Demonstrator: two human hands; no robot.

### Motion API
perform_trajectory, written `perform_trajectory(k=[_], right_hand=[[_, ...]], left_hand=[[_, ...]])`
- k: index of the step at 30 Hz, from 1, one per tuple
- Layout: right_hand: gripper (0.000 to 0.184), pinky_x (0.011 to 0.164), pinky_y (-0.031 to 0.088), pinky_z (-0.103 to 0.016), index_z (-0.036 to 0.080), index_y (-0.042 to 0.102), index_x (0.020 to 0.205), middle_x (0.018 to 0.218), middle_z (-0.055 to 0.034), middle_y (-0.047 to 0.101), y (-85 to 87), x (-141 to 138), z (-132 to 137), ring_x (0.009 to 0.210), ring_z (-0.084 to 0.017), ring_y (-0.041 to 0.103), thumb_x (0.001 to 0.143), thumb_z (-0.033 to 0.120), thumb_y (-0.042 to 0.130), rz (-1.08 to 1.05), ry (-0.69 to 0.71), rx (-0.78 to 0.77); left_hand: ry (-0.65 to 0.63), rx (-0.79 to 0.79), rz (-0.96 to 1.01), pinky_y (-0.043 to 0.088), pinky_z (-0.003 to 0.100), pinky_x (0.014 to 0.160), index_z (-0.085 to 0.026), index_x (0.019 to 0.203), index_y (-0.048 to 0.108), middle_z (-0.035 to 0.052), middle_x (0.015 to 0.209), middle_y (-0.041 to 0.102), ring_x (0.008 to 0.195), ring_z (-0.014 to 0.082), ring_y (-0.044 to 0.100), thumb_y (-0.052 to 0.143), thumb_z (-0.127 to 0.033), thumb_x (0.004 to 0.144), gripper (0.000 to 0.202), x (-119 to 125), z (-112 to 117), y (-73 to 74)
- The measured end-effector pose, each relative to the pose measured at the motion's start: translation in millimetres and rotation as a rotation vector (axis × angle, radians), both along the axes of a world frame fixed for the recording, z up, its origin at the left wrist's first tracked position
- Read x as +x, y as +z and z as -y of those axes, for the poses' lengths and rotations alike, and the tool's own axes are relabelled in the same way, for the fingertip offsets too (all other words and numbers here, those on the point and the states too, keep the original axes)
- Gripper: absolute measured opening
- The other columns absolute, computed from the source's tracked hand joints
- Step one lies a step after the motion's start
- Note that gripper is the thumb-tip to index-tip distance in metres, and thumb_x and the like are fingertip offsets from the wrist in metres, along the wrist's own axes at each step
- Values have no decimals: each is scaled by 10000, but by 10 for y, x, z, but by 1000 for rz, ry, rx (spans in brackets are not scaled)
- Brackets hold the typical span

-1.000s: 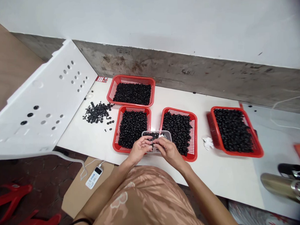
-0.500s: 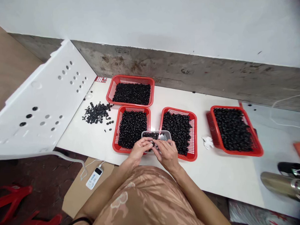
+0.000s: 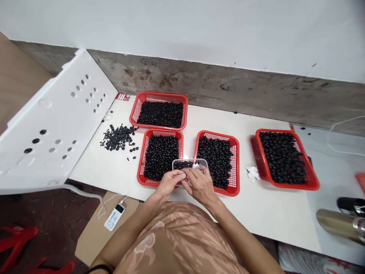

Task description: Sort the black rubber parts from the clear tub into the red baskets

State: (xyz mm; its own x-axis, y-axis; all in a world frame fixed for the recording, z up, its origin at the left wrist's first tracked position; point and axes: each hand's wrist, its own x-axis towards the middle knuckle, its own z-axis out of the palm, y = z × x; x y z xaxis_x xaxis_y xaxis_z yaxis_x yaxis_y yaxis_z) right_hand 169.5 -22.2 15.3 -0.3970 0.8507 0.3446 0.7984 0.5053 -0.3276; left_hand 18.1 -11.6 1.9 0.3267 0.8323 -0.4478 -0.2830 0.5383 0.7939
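Note:
My left hand [image 3: 169,182] and my right hand [image 3: 199,185] meet fingertip to fingertip at the near edge of a small clear plastic tray [image 3: 190,164] that holds small black parts. The fingers of both hands are pinched together on something small and dark that I cannot make out. The tray rests between two red baskets [image 3: 141,166] [image 3: 236,167], each filled with small black ring-shaped parts. A loose pile of black parts [image 3: 119,137] lies on the white table [image 3: 112,171] to the left.
A third red basket [image 3: 135,108] of black parts stands at the back, a fourth [image 3: 309,180] to the right. A crumpled white scrap [image 3: 252,173] lies between baskets. A white perforated panel [image 3: 50,125] leans at left. A steel flask [image 3: 344,226] lies at right. A remote [image 3: 114,216] rests on cardboard below.
My right hand has shifted slightly left toward my left hand, and the fingers of both have drawn closer together over the clear tray's near edge.

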Motion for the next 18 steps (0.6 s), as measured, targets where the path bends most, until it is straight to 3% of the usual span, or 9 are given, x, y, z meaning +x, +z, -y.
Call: perform_trajectory(k=[10, 18], right_hand=[[225, 895, 332, -385, 136, 579, 1072, 962, -92, 695, 9, 12, -18, 845, -189, 621, 904, 274, 524, -47, 13, 25], [269, 847, 387, -377, 108, 525, 1166, 923, -106, 683, -45, 6, 39, 772, -184, 623, 930, 227, 476, -110, 54, 52]], left_hand=[[-81, 5, -3, 407, 253, 761, -120, 854, 718, 51, 822, 691, 750, 144, 566, 694, -381, 745, 284, -66, 26, 34], [-99, 163, -132, 426, 278, 799, -129, 909, 720, 57, 883, 695, 812, 174, 586, 645, -368, 788, 278, -70, 62, 25]])
